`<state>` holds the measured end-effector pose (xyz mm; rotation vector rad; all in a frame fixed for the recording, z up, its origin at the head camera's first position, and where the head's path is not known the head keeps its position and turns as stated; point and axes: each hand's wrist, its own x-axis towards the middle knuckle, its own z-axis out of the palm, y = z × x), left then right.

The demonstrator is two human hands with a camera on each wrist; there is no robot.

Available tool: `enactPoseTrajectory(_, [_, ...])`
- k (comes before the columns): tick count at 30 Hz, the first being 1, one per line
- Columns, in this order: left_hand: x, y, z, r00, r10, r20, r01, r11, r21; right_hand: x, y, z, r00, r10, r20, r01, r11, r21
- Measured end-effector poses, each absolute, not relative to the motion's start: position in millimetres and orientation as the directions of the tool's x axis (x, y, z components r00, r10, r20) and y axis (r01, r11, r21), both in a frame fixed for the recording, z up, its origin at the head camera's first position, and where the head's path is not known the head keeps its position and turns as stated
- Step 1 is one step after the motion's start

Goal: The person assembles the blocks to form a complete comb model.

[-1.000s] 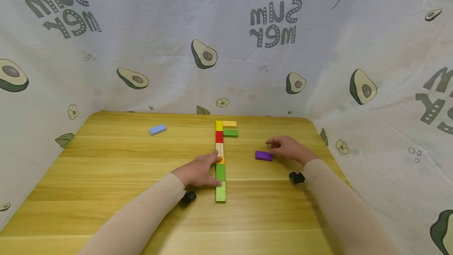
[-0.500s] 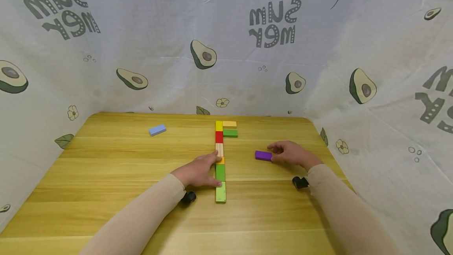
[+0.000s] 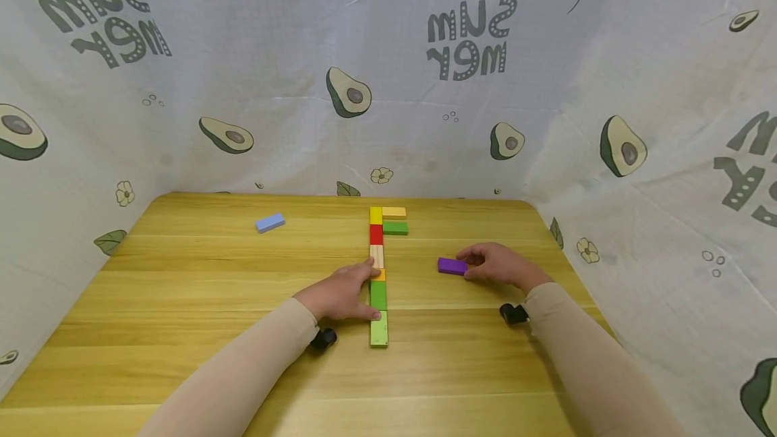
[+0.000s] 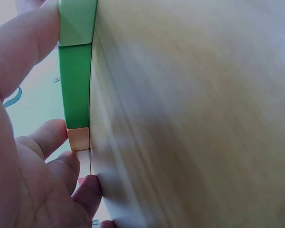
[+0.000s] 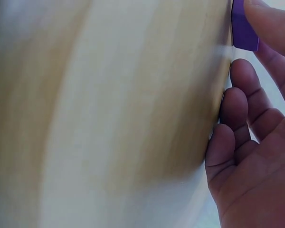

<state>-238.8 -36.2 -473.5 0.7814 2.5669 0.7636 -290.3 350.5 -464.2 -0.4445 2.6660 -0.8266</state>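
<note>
In the head view a row of coloured blocks runs away from me: light green [image 3: 379, 333], green [image 3: 378, 295], orange [image 3: 381, 275], pale wood [image 3: 378, 252], red [image 3: 376, 235] and yellow [image 3: 376, 215]. My left hand [image 3: 341, 292] rests against the row from the left, thumb on the light green block and fingertips by the orange and pale ones. To the right lies a purple block [image 3: 450, 266]. My right hand [image 3: 499, 266] pinches its right end between thumb and index finger; the right wrist view shows the other fingers curled on the tabletop.
A light orange block [image 3: 394, 212] and a green block [image 3: 396, 228] stick out rightward from the row's far end. A light blue block [image 3: 270, 222] lies at the back left of the wooden table [image 3: 212, 302]. A patterned cloth [image 3: 273, 52] hangs behind and at both sides.
My right hand has shifted slightly right and nearer to me, and its thumb and index finger have come onto the purple block's end. The left hand and the blocks stay put.
</note>
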Motion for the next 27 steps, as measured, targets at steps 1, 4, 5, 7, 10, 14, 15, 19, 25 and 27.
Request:
enactPoseTrajectory(1, [-238.7, -36.0, -473.4, -0.786, 0.595, -0.168, 0.406, 0.702, 0.585, -290.4, 350.3, -464.1, -0.902, -0.380, -0.203, -0.200, 0.786, -0.584])
enactPoseTrajectory(4, [-238.0, -35.6, -472.8, -0.787, 0.591, -0.177, 0.400, 0.707, 0.583, -290.5, 349.8, -464.1, -0.902, -0.380, -0.204, -0.203, 0.792, -0.576])
enactPoseTrajectory(5, [-238.0, -35.5, -472.6, -0.787, 0.590, -0.180, 0.398, 0.709, 0.582, -290.1, 349.7, -463.9, -0.902, -0.381, -0.204, -0.205, 0.792, -0.575])
enactPoseTrajectory(7, [-238.0, -35.2, -472.1, -0.787, 0.589, -0.183, 0.396, 0.711, 0.581, -289.6, 349.8, -464.0, -0.903, -0.381, -0.201, -0.206, 0.793, -0.573])
enactPoseTrajectory(10, [-237.8, -35.0, -471.4, -0.789, 0.583, -0.191, 0.388, 0.715, 0.581, -289.4, 350.3, -464.6, -0.903, -0.381, -0.199, -0.208, 0.792, -0.574])
enactPoseTrajectory(14, [-237.3, -35.2, -470.6, -0.793, 0.575, -0.202, 0.372, 0.719, 0.587, -289.9, 350.2, -465.0, -0.904, -0.374, -0.205, -0.198, 0.794, -0.575])
enactPoseTrajectory(15, [-237.2, -35.3, -470.6, -0.794, 0.574, -0.203, 0.370, 0.720, 0.587, -290.1, 350.2, -465.0, -0.904, -0.373, -0.208, -0.195, 0.793, -0.577])
enactPoseTrajectory(19, [-237.2, -35.4, -470.4, -0.794, 0.573, -0.203, 0.369, 0.720, 0.588, -291.3, 350.0, -465.8, -0.905, -0.369, -0.212, -0.184, 0.788, -0.587])
enactPoseTrajectory(25, [-236.6, -35.2, -469.3, -0.787, 0.585, -0.197, 0.386, 0.715, 0.583, -291.7, 350.2, -466.7, -0.908, -0.365, -0.207, -0.177, 0.779, -0.601])
enactPoseTrajectory(27, [-236.5, -34.9, -469.2, -0.785, 0.590, -0.190, 0.392, 0.710, 0.584, -291.3, 350.2, -466.7, -0.908, -0.364, -0.208, -0.176, 0.781, -0.599])
